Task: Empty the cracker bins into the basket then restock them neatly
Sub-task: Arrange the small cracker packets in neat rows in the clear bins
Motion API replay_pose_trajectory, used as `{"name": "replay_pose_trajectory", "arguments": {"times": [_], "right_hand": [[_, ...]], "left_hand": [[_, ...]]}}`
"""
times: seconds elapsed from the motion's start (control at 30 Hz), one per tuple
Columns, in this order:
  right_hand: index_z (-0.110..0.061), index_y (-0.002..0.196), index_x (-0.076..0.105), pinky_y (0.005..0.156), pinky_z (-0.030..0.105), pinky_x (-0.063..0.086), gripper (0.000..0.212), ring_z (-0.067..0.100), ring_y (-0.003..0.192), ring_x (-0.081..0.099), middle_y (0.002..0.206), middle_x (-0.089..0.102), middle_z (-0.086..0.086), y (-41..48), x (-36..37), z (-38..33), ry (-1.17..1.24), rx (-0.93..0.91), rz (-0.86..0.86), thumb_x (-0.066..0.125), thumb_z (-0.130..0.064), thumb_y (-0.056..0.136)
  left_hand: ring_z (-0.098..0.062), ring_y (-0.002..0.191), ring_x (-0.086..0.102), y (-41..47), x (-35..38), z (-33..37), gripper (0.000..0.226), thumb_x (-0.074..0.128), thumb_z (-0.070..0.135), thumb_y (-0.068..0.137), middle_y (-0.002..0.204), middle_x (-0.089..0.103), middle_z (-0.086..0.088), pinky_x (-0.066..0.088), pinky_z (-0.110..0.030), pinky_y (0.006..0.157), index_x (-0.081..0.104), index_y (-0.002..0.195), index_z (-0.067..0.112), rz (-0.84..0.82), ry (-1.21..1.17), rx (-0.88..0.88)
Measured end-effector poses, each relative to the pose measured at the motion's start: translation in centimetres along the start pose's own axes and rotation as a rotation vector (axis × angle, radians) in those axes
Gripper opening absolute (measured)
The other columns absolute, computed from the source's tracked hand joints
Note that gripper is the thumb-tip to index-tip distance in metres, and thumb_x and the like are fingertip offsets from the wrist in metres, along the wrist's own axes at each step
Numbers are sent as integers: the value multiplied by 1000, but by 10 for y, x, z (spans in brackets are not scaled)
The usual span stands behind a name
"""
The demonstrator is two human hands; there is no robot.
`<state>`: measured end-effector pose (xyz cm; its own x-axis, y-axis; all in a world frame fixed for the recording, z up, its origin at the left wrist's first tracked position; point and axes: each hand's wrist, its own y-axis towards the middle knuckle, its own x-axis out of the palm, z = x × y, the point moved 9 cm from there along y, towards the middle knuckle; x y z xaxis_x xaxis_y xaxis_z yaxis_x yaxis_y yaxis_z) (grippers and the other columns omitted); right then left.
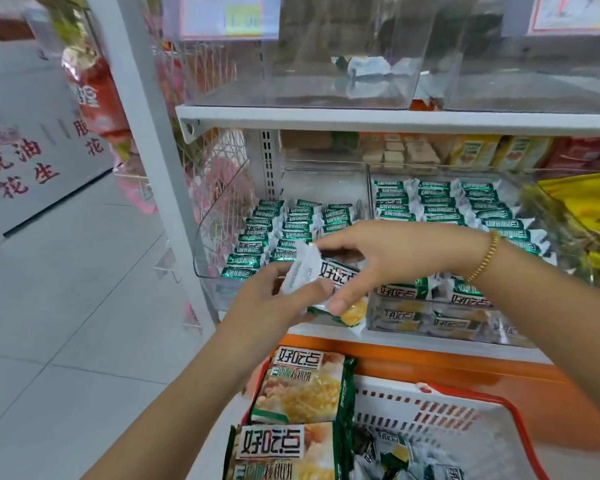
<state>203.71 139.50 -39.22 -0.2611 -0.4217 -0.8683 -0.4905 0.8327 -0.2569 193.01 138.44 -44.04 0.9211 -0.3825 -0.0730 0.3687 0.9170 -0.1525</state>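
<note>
Head view: both hands hold one cracker pack [329,282] just in front of the left bin [222,237]. The left hand [274,299] grips its white end, and the right hand [378,258] pinches it from above, fingers [340,303] closed on the wrapper. The bins are already lined with neat rows, so I judge the restocking step is running. The basket [465,410] below has some packs left. Next, the pack must be turned flat and laid into a row.

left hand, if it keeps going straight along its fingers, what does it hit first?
Likely the rows of green packets in the left clear bin. The left hand points up and away, into that bin, holding a cracker packet with the right hand. Depth is unclear.
</note>
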Motion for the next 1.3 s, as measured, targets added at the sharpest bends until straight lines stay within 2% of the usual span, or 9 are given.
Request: {"name": "replay_pose_trajectory", "arguments": {"times": [0.1, 0.23, 0.37, 0.57, 0.67, 0.87, 1.03, 1.13, 1.3], "right_hand": [[-17, 101, 61, 59, 16, 31, 43, 2, 63, 41, 75, 49, -18, 16, -13, 1, 17, -37, 7, 76, -48, 74], [-20, 108, 57, 78, 34, 49, 53, 17, 86, 58, 100, 61, 5, 28, -17, 2, 140, -42, -55, 76, -48, 67], [-35, 98, 56, 83, 17, 43, 42, -10, 85, 52, 93, 56, -27, 46, -22, 29, 268, 21, -15, 82, -44, 67], [-21, 127, 53, 86, 28, 41, 70, 20, 111, 52, 123, 56, -1, 61, -51, 66, -59, 238, 189, 79, -52, 70], [-13, 147, 35, 107, 32, 36, 95, 23, 134, 41, 150, 40, 2, 64, -56, 66, -158, 318, 212, 79, -49, 71], [-3, 129, 56, 92, 41, 52, 81, 29, 112, 59, 126, 61, 11, 76, -48, 76, -352, 435, 117, 83, -47, 66], [-1, 127, 57, 87, 35, 53, 76, 25, 99, 60, 110, 63, 5, 86, -21, 80, -423, 473, -5, 81, -46, 71], [-3, 117, 61, 77, 34, 52, 56, 26, 89, 59, 82, 48, -1, 83, -16, 76, -560, 484, -38, 79, -37, 76], [-5, 117, 60, 80, 35, 53, 54, 23, 84, 51, 91, 51, 2, 84, -12, 74, -676, 472, -82, 77, -38, 78]], "left_hand": [[-9, 88, 69, 0, -10, 8, 42, 74, 32, 77, 104, 69, 1, 55, -17, 67, 57, 114, 21, 123, 37, 88], [-7, 87, 69, 8, -22, 11, 60, 76, 48, 67, 112, 66, 1, 56, -20, 71, 53, 119, 27, 177, -28, 117], [9, 102, 58, 10, -32, 16, 72, 57, 62, 72, 126, 55, 18, 45, -19, 88, 40, 137, 37, 190, 192, 214], [-5, 109, 51, 19, -42, 1, 25, 56, 28, 93, 122, 55, 11, 29, -12, 81, 60, 118, 26, 186, 922, 345], [-7, 101, 56, 23, -42, 0, 20, 51, 17, 95, 112, 58, 10, 32, -12, 77, 66, 108, 22, 192, 916, 371], [0, 59, 45, 24, -42, 3, 22, 52, 19, 96, 114, 59, 10, 30, 1, 66, 64, 113, 24, 206, 899, 370], [-1, 65, 48, 23, -41, 3, 21, 54, 20, 94, 115, 60, 10, 32, -1, 67, 64, 113, 24, 198, 895, 369], [-3, 94, 55, 23, -41, 1, 21, 54, 22, 94, 116, 59, 10, 34, -12, 75, 63, 113, 25, 189, 906, 363], [-7, 96, 54, 24, -40, -1, 20, 54, 21, 94, 116, 57, 8, 37, -19, 76, 62, 112, 24, 189, 900, 356]]}}
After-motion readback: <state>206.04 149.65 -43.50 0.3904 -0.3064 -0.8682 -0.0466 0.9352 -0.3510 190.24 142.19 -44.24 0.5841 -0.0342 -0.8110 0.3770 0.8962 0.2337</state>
